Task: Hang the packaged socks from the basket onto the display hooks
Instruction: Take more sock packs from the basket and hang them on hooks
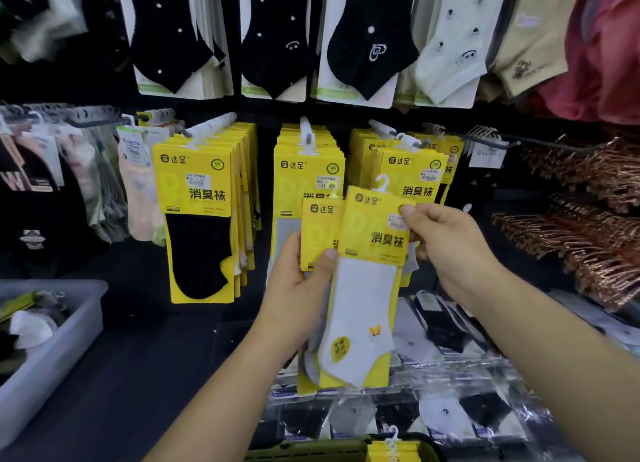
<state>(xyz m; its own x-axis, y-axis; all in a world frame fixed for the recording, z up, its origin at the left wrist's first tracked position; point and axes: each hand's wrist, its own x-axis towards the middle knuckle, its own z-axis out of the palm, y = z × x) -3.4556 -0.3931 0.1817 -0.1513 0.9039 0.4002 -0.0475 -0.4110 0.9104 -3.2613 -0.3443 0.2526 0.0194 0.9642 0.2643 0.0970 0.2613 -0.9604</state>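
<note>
My left hand (300, 281) grips a small stack of yellow sock packs (316, 239) from the left, thumb on the front. My right hand (440, 239) pinches the upper right edge of the front pack with white socks (367, 288), which is fanned a little to the right of the stack. Each pack has a small white hanger hook (382, 183) on top. Behind them, three display hooks carry matching yellow packs: black socks (199, 219) at left, a middle row (304, 163) and a right row (412, 170). The green basket (311, 451) with one more yellow pack (394, 453) sits at the bottom edge.
A grey plastic bin (52, 343) with loose socks stands at lower left. Clear-wrapped sock packs (467, 392) lie on the shelf below my hands. Copper hangers (588, 236) fill the right side, and sock cards (277, 38) hang above.
</note>
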